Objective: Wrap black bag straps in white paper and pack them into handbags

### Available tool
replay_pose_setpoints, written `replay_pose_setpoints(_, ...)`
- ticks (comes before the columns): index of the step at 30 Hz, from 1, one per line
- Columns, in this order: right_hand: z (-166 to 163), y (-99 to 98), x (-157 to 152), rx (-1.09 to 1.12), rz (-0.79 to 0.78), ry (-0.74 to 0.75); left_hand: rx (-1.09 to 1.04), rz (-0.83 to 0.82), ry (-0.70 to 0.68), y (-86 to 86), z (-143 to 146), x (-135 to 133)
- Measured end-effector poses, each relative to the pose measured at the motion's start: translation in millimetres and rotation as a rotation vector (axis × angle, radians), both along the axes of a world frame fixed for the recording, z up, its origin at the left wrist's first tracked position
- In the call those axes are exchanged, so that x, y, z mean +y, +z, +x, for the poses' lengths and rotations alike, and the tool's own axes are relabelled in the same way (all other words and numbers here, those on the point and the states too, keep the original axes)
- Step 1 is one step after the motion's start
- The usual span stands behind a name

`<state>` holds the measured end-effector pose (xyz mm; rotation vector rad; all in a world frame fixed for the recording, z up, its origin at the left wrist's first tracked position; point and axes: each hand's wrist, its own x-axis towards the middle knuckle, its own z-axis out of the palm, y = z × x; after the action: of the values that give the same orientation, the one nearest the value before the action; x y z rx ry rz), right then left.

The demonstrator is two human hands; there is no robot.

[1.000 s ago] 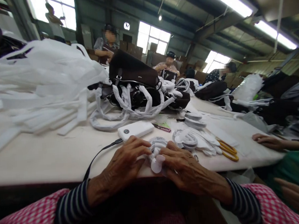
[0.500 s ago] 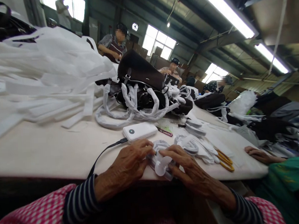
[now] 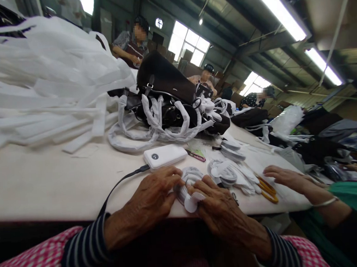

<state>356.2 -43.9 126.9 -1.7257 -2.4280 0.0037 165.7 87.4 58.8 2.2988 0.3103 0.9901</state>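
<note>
The cord coil (image 3: 191, 175) lies on the table (image 3: 57, 185) between the two hands. The left hand (image 3: 149, 195) is half curled, thumb and fingers holding the coil's near side. The right hand (image 3: 223, 205) has its fingers bent closer over the coil than half a second ago, a round white tag (image 3: 191, 204) at their tips; firmness of grip cannot be told. A co-worker's hand (image 3: 287, 178) now reaches in beyond the right hand, just beside the scissors (image 3: 268, 189). In my judgement, this leaves handling of the coil undisturbed.
</note>
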Motion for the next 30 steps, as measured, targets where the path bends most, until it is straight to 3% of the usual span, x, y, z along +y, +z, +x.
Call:
replay_pose_setpoints(7, 6.4, 10.6, -24.2, 0.076, 0.002, -0.043, 0.023, -0.024, -0.022, 9.4, -0.7, 3.0)
replay_pose_setpoints(11, 8.0, -14.1, -38.3, 0.073, 0.153, -0.124, 0.066, -0.125, -0.063, 24.1, 2.7, 3.0)
replay_pose_setpoints(15, 6.9, -30.3, -25.7, 0.142, 0.226, -0.17, 0.066, -0.198, -0.15, 32.7, 2.5, 2.5)
replay_pose_setpoints(17, 10.4, -22.8, -17.3, 0.216, 0.208, -0.162, 0.083, -0.215, -0.168, 37.3, -1.0, 3.8)
replay_pose_setpoints(21, 26.4, 12.9, -3.3, 0.492, 0.097, -0.244, 0.155, -0.225, -0.222, 55.0, -3.2, 15.3)
replay_pose_setpoints(25, 42.3, 41.9, 21.1, 0.82, -0.074, -0.196, 0.161, -0.26, -0.225, 74.1, 17.2, 34.3)
replay_pose_setpoints(30, 50.0, 42.5, 51.6, 0.988, -0.171, -0.221, 0.144, -0.544, -0.372, 70.4, 49.0, 53.1)
